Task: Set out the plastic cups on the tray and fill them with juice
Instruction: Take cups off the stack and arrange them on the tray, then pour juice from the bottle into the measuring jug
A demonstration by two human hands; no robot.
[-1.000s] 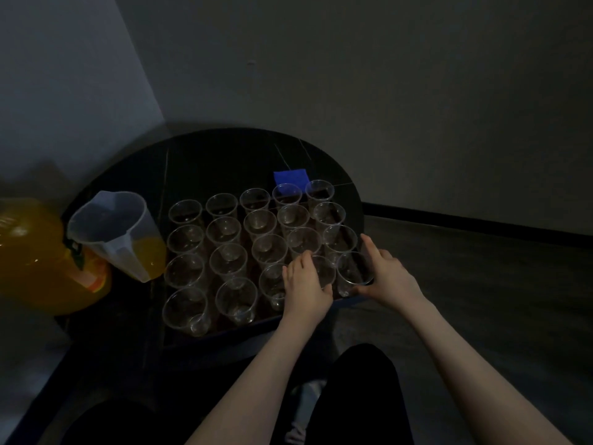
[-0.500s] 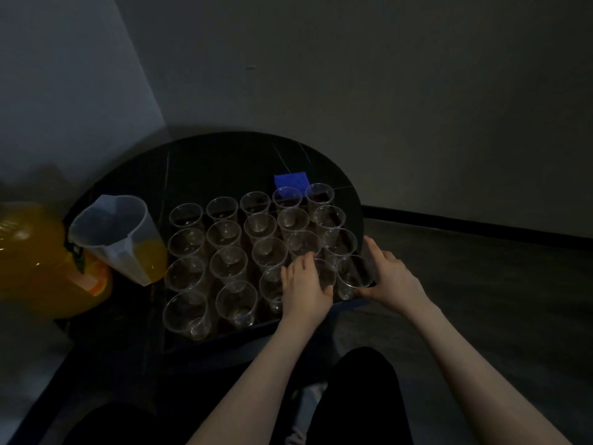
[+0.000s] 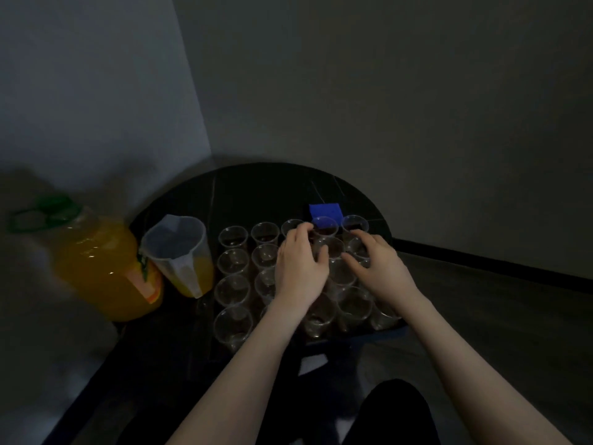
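Orange juice fills the big bottle [image 3: 102, 268] at far left, off the table's edge; just right of it stands the clear jug [image 3: 179, 252], with a little juice pooled in its bottom. Next comes the grid of clear cups [image 3: 233, 261], all upright, close-packed and dry, on a dark tray [image 3: 390, 330] whose edge hardly shows against the black table [image 3: 256, 187].

Half a second ago both hands sat at the near right corner of the grid; now they have reached to the far rows. The left hand [image 3: 300, 268] lies over the middle cups, fingers loosely curled, tips touching a rim in the second row from the back. The right hand [image 3: 377, 268] has its fingers bent around a cup [image 3: 357, 248] near the right edge; whether it truly grips it I cannot tell. A blue block [image 3: 325, 211] lies just behind the back row.

Likely this is final straightening: the setting-out looks nearly complete, and pouring has not begun.
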